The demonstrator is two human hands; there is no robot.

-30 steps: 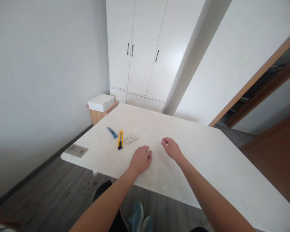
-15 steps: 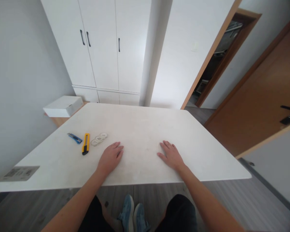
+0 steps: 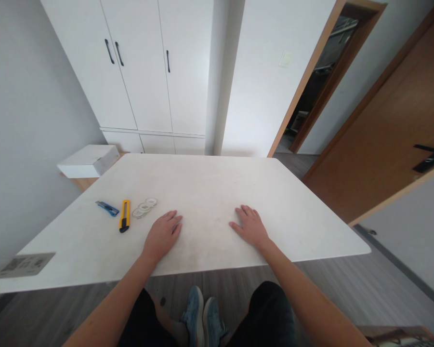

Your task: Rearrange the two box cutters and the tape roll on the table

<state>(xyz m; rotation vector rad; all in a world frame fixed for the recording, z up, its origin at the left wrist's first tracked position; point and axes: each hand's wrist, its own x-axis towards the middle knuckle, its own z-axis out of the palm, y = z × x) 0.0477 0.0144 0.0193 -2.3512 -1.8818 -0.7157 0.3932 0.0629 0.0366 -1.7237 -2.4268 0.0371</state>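
Left hand (image 3: 162, 235) flat, empty, near tape rolls (image 3: 144, 207): light, stiff, likely slippery; best pinched at the rims. Right hand (image 3: 251, 228) likewise.

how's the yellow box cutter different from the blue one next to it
The yellow cutter looks longer and thicker than the blue cutter. The yellow cutter points almost straight away from the person; the blue cutter lies slanted. The yellow cutter is nearer the left hand. Both lie flat on the table, untouched.
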